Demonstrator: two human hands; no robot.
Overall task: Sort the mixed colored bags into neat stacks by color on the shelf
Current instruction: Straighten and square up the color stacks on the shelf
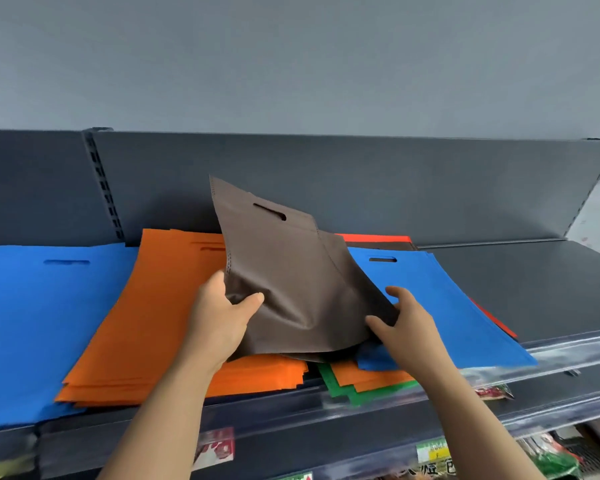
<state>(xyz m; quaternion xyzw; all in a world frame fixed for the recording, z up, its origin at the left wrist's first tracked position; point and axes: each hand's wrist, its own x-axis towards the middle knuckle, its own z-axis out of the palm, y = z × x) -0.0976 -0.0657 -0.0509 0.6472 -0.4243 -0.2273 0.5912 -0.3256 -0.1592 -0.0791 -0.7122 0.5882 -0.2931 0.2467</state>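
Your left hand (219,320) and right hand (407,325) pinch the lower corners of the brown bag (291,268), fingers (250,301) curled on its fabric (handle slot uppermost). It tilts above the shelf (534,289), orange stack (146,306) at its 9 o'clock, blue bag (447,299) at 3 o'clock.

- The dark grey shelf (520,289) has its bare part well to the right of the orange stack (146,323).
- The orange stack lies flat and skewed, with its front corner past the shelf's front edge.
- Just left of the orange stack lies a blue stack (32,323), its near edge overlapped by the orange.
- Just right of the orange stack lies a mixed pile: a blue bag (447,306) on top, a red bag (374,238) showing behind, and a green bag (340,389) sticking out in front.
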